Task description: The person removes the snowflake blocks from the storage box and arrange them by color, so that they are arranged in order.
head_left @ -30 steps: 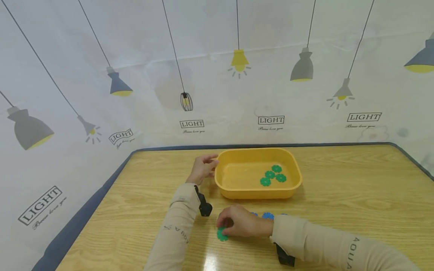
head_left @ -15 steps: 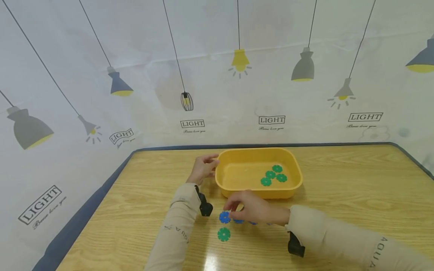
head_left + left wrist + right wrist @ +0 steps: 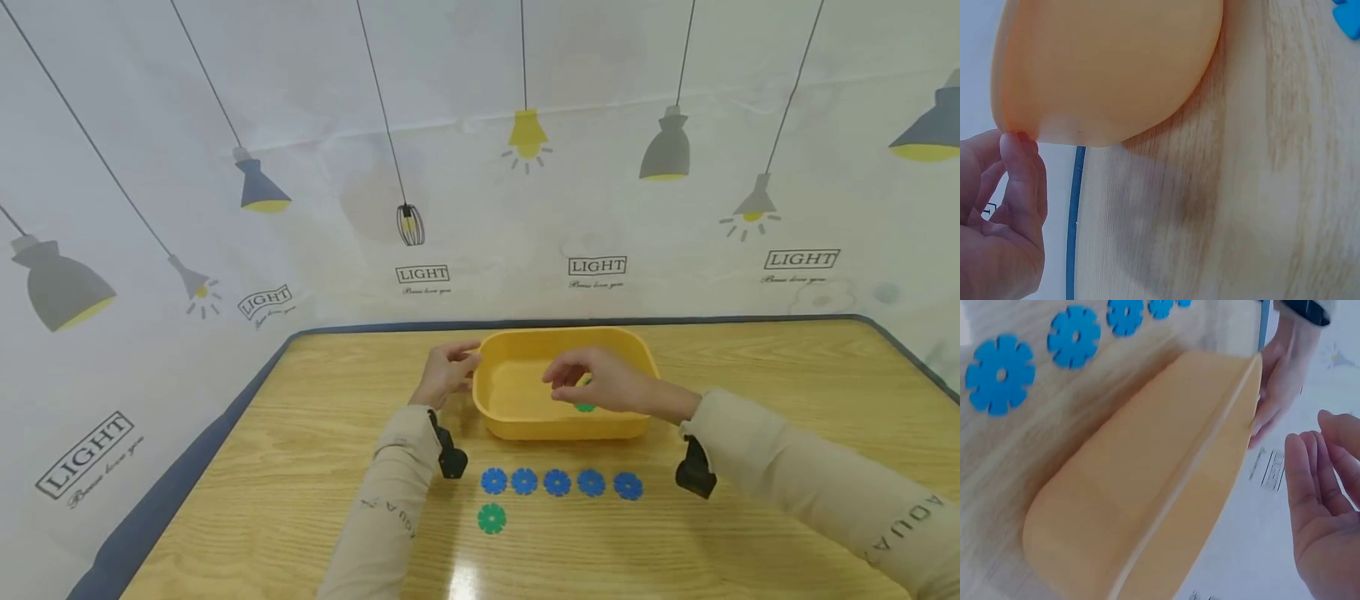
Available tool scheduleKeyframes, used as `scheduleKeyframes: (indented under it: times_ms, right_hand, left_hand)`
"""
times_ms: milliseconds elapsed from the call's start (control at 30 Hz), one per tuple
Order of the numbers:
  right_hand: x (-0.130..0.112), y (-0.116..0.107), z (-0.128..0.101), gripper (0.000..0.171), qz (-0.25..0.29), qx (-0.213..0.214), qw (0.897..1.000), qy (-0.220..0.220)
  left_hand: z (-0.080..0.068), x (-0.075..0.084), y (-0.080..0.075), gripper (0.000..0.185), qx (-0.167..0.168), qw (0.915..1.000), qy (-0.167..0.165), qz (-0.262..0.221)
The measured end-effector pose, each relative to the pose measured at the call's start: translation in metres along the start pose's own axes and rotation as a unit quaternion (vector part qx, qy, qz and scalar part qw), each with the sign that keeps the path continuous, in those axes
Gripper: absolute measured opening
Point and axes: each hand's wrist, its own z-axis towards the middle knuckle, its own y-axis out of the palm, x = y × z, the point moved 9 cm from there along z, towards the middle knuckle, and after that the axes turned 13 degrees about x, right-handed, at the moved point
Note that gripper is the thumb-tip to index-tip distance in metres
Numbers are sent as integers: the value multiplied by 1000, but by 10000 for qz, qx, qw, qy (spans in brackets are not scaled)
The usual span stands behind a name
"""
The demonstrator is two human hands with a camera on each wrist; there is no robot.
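A yellow plastic tub (image 3: pixel 564 428) stands mid-table. My left hand (image 3: pixel 465 358) rests its fingertips against the tub's left rim; in the left wrist view one fingertip (image 3: pixel 1018 142) touches the tub (image 3: pixel 1110 69) at its corner. My right hand (image 3: pixel 564 388) hovers over the tub's inside, its fingers relaxed and holding nothing, above a green gear disc (image 3: pixel 586 407). The right wrist view shows that hand (image 3: pixel 1311 465) empty beside the tub (image 3: pixel 1147 506). Several blue gear discs (image 3: pixel 557 482) lie in a row in front of the tub, with one green disc (image 3: pixel 491 518) nearer me.
The wooden table (image 3: pixel 787 433) has a dark edge and is closed in by a white curtain (image 3: pixel 300 125) printed with lamps at the back and left. Bare wood lies to the right of the tub. The blue discs (image 3: pixel 1000 375) sit close to the tub's front wall.
My right hand left the green disc on the table, passed over the blue row and rose to above the tub. The blue discs are now uncovered. The left hand stayed put.
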Motion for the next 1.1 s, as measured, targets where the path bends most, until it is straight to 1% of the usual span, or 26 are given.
scheduleKeyframes:
  times_ms: [133,200,333,433,533,600,667,800,933,1000,1100]
  right_hand:
    - [16,-7,4,17,-93,-52,9998,-146]
    - [28,-9,5,18,-156,-116,9998,-58]
    - [56,-8,6,23,-214,-221,9989,367]
    - [76,-8,8,26,-263,-102,9972,692]
    - [92,-9,9,28,-197,73,9954,935]
    - [99,-8,9,29,-156,145,9944,1037]
    - [106,-6,7,29,-160,128,9933,1134]
    - [116,-1,3,32,-261,-14,9909,1317]
    - [123,4,1,34,-450,-187,9889,1401]
    - [125,7,1,33,-463,-276,9884,1421]
    - [126,11,0,29,-331,-388,9870,1524]
  left_hand:
    - [-1,0,0,33,-11,10000,3,29]
    - [-2,1,0,33,-17,10000,-3,41]
    - [-3,0,0,33,7,10000,-73,36]
    - [-2,-1,0,32,26,9999,-103,39]
    - [-2,0,0,33,28,9999,-92,56]
    - [-1,0,0,33,27,9999,-95,66]
    - [-2,-1,0,33,30,9999,-99,84]
    - [-2,0,0,33,16,9999,-116,86]
    - [-3,-1,0,33,-7,9999,-134,81]
    - [-3,-1,0,33,-5,9999,-142,82]
    - [-2,-1,-1,33,-7,9998,-159,70]
